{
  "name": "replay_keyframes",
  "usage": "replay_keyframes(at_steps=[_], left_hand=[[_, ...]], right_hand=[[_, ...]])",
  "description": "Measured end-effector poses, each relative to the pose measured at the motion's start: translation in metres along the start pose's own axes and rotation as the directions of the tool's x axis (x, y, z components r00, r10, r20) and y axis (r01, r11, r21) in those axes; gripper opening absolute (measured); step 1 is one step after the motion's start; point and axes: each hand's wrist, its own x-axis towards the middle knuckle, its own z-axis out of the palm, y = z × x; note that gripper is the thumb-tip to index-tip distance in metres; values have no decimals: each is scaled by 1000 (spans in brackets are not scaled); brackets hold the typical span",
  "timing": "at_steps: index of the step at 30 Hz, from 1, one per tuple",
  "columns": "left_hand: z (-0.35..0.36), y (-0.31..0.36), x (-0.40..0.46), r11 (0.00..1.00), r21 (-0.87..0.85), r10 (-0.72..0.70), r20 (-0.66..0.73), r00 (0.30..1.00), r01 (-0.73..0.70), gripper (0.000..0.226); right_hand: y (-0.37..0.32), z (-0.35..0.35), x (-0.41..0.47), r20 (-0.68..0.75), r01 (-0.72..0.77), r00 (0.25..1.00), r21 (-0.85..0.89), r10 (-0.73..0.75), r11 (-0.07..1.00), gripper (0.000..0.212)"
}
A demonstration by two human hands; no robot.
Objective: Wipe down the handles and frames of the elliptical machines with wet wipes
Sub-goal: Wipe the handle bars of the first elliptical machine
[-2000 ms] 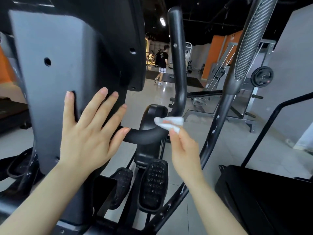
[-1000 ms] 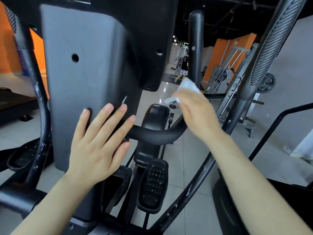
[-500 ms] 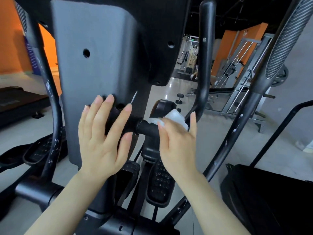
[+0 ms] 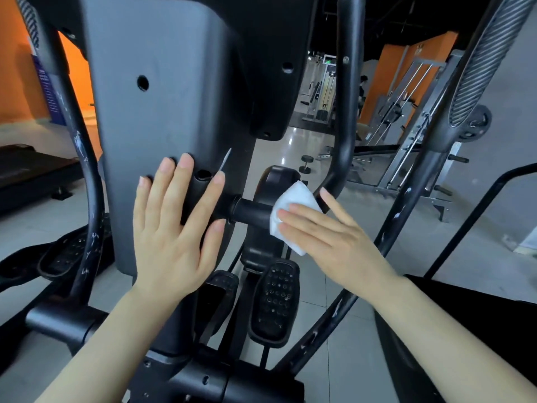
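Left hand: the left hand (image 4: 171,237) lies flat, fingers (image 4: 186,181) straight and spread wide, on the dark grey plastic centre column (image 4: 162,97) of the black elliptical machine, left of frame centre; it holds nothing.
Right hand: the right hand (image 4: 334,239), right of centre, presses the folded white wet wipe (image 4: 293,207) onto the machine with its fingers laid nearly straight over the wipe; thumb lifted toward the upright bar.
Wipe: at frame centre, against the short black horizontal handlebar (image 4: 250,212) where it bends up into the black upright bar (image 4: 345,112).
Moving arm: a black swing arm with a ribbed grey grip (image 4: 488,62) crosses the right side of the frame.
Pedals: black studded foot pedals (image 4: 274,303) sit below the hands.
Background: orange walls, grey weight racks (image 4: 412,112), pale tiled floor (image 4: 334,365).
Writing: a blue sign at the upper left carries print too small to read; no brand name can be read on the machine.
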Motion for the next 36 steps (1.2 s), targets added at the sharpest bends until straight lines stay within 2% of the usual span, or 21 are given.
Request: replay_keyframes(at_steps=[5,8,10,12,14,16,19,22,26,28,31,32,34,35,36], left_hand=[[1,5,-4,997,71,4,50,999,-8,46],[1,11,-8,994,105,-26,59,998,20,47],[3,13,-9,991,131,-41,56,998,33,47],[5,15,-8,986,164,-31,55,998,21,47],[6,15,-7,982,189,-10,50,999,0,47],[5,15,-6,980,199,-6,48,999,-3,46],[4,17,-6,979,204,-18,55,998,6,45],[5,18,-7,978,208,-42,69,997,26,46],[3,18,-6,981,192,-40,61,997,28,45],[3,19,-5,983,183,-42,56,998,31,44],[3,20,-6,985,166,-44,60,997,34,44],[3,21,-5,987,157,-45,63,997,35,45],[2,20,-5,989,143,-46,69,997,36,45],[2,20,-5,990,138,-48,72,996,38,45],[2,19,-5,990,136,-50,72,996,40,45]], right_hand=[[2,4,-26,-75,-146,984,150,159,978,40],[4,8,-39,-149,-281,931,291,333,915,37],[12,7,-42,-135,-415,827,509,546,754,33],[25,6,-37,-118,-528,664,626,738,575,36],[45,11,-20,-147,-628,513,608,846,486,37],[62,22,-3,-178,-698,433,554,884,454,39],[66,50,0,-133,-662,409,637,903,394,44],[33,65,-3,-73,-560,390,773,918,299,40],[-15,53,7,-18,-401,224,910,974,109,38],[-44,42,11,12,-345,205,937,979,61,38],[-77,25,13,14,-302,235,951,972,59,39],[-74,20,13,9,-298,218,953,976,58,39],[-45,16,13,-28,-338,121,939,992,68,38],[-24,17,12,-78,-390,84,915,993,105,36],[-2,20,12,-134,-452,81,878,988,157,34]])
